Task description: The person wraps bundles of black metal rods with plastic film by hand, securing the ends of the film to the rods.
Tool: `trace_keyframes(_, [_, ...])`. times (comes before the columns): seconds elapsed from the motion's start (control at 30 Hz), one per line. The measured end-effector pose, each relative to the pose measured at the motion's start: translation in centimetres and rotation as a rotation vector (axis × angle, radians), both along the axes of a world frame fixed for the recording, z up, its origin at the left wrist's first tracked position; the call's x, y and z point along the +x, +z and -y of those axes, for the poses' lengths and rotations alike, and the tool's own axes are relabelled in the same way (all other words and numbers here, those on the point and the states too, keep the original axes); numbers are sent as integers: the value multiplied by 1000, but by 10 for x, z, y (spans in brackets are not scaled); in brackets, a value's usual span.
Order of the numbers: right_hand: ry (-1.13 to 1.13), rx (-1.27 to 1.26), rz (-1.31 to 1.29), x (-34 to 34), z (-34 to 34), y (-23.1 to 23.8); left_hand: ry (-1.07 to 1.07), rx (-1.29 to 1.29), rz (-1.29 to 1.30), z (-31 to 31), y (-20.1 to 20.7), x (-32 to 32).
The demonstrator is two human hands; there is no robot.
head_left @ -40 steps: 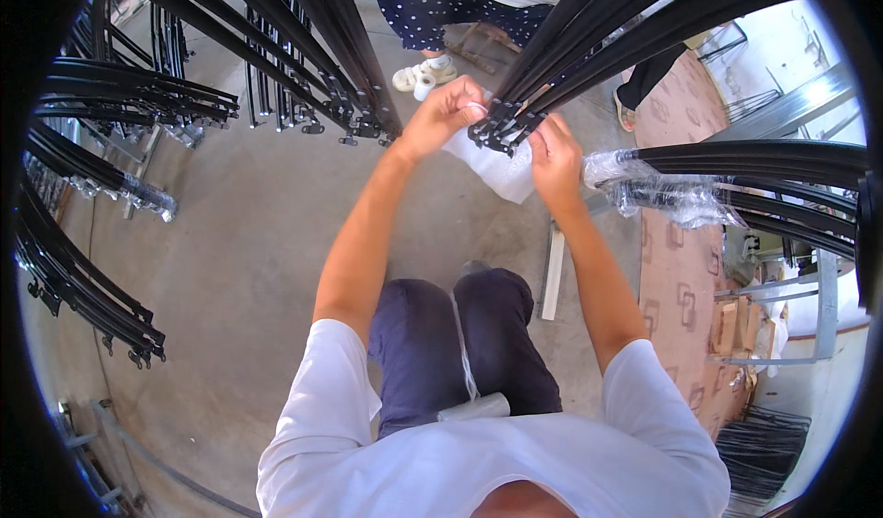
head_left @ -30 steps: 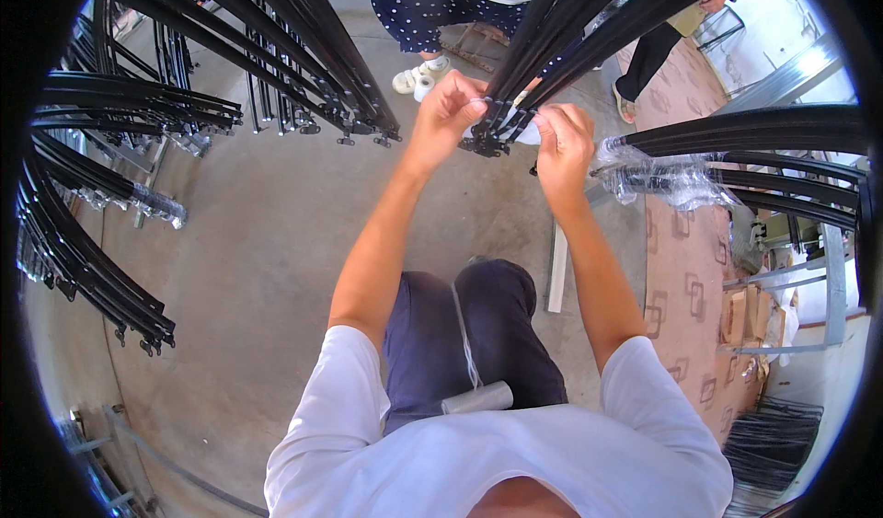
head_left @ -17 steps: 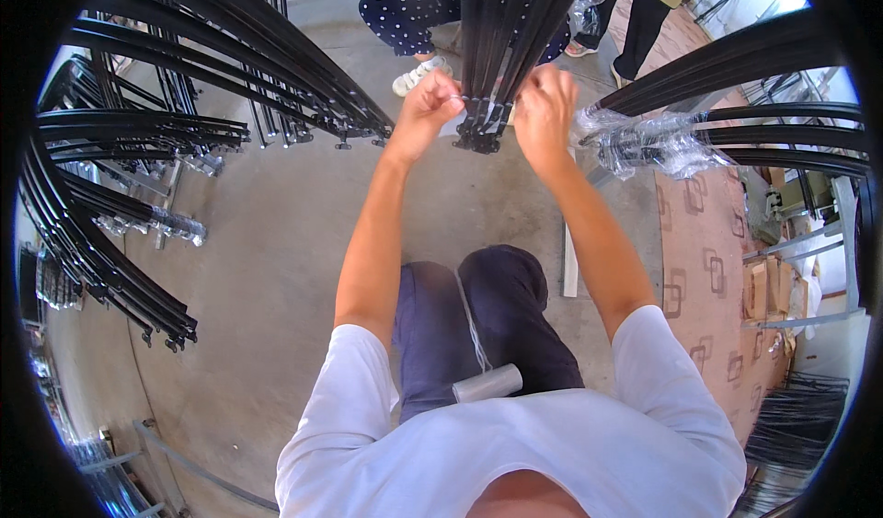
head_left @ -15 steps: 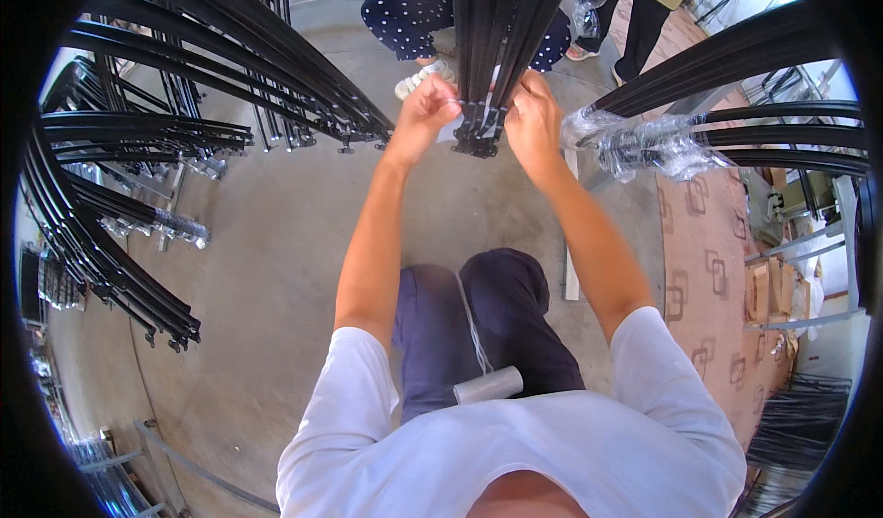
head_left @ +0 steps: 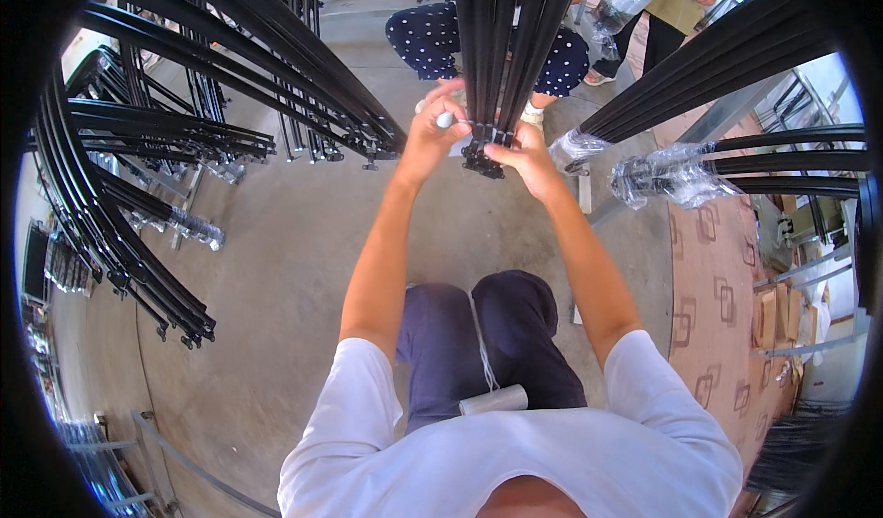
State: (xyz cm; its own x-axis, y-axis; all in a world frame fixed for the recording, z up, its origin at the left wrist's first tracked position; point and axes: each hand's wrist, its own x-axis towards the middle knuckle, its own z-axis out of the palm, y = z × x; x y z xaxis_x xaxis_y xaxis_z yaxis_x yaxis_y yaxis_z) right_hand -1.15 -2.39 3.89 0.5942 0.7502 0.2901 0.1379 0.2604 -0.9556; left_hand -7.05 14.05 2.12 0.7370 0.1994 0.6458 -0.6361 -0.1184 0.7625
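Note:
A bundle of long black tubes (head_left: 497, 49) hangs down in front of me, with small dark fittings at its lower end (head_left: 484, 159). On its left side, my left hand (head_left: 430, 141) is curled around a small pale cylinder whose rounded end (head_left: 445, 120) shows between the fingers. My right hand (head_left: 526, 161) grips the right side of the bundle near the bottom, its thumb laid across the tubes and its other fingers partly hidden behind them. A thin pale band seems to cross the tubes between my hands. Over my lap hangs a grey roll (head_left: 494, 399) on pale cords (head_left: 485, 352).
More black tubes (head_left: 267, 49) hang to the left, with curved ones (head_left: 101, 214) lower down. Right, tube ends are wrapped in clear film (head_left: 667, 173). A person in polka-dot trousers (head_left: 423, 40) crouches behind the bundle; another person (head_left: 664, 49) stands farther right. Patterned sheeting (head_left: 708, 288) covers the floor there.
My left hand has turned, and the pale cylinder's end now shows in it. My right hand has shifted lower, its thumb across the tubes. The whole view has shifted slightly.

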Motion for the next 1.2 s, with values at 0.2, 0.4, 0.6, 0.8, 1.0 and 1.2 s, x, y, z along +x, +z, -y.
trace_keyframes(0.2, [-119, 76, 158, 8, -21, -12, 92, -330, -13, 24, 6, -10])
trace_keyframes(0.4, [-386, 79, 452, 4, -27, -28, 294, -285, -89, 32, -32, -4])
trace_keyframes(0.6, [-416, 42, 434, -19, 0, -26, 303, -351, 8, 27, -30, 5])
trace_keyframes(0.8, [-259, -269, 262, -155, 107, -49, 253, -444, -41, 29, -34, 14])
trace_keyframes(1.0, [465, -662, 179, -198, 171, -60, 253, -383, 72, 22, -43, 26])
trace_keyframes(1.2, [509, -620, 843, -245, 181, -102, 278, -331, 13, 26, -38, 28])
